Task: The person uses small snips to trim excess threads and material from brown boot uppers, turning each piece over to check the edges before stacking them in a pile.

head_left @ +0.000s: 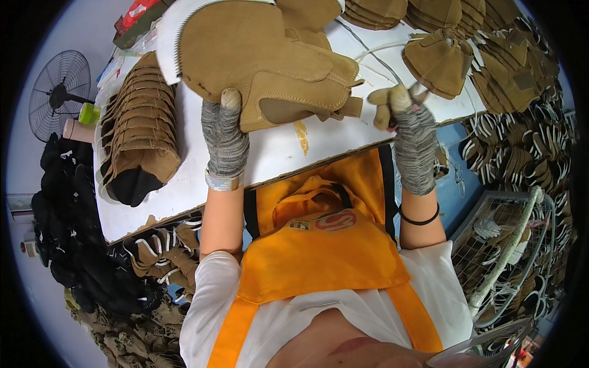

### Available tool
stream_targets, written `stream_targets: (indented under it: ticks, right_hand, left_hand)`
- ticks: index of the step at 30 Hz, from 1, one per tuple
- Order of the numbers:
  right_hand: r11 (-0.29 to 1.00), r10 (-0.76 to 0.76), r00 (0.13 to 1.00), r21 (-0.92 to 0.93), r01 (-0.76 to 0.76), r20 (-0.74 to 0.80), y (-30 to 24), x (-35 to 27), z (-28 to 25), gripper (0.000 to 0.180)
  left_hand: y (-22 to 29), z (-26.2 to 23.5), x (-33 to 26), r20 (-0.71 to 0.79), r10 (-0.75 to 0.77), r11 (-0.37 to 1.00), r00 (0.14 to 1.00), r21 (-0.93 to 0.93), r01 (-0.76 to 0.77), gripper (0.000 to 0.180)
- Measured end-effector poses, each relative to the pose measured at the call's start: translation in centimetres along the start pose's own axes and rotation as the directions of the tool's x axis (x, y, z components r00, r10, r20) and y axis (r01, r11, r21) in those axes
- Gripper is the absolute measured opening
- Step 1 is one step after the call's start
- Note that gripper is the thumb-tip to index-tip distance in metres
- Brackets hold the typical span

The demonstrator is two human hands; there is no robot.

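Wearing a grey knit glove with bare fingertips, my left hand (226, 135) grips the lower edge of a tan suede boot upper (236, 52), its thumb lying on the leather. The upper lies sideways above the white table (270, 153), with a white toothed edge at its left and a dark elastic side panel. To the right of its tab end is my right hand (414, 141), gloved the same way and apart from the upper. Its fingers are curled together around a small dark thing that I cannot make out.
A nested row of brown boot uppers (141, 119) lies at the table's left. More stacked uppers (438, 61) and a thin cable (374, 52) are at the far right. A wire basket (503, 245) stands right of me, a fan (58, 95) at left.
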State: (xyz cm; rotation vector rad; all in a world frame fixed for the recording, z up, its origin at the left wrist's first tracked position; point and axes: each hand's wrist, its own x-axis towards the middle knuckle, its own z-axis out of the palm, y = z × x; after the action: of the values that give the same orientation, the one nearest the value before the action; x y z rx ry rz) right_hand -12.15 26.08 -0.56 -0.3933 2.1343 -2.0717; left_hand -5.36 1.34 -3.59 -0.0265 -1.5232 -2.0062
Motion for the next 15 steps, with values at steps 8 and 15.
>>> stream_targets:
  ticks: [8, 15]
  right_hand:
    - [0.982, 0.056, 0.978, 0.168, -0.091, 0.2, 3.8, 0.7, 2.9, 0.033]
    - [0.585, -0.004, 0.905, 0.735, -0.343, 0.425, 1.9, 1.9, 4.6, 0.021]
  left_hand:
    - [0.1, -0.3, -0.9, -0.092, 0.049, 0.998, 0.995, -0.034, -0.052, 0.061]
    - [0.0, 0.1, -1.3, -0.007, -0.42, 0.673, 0.907, -0.674, 0.306, 0.044]
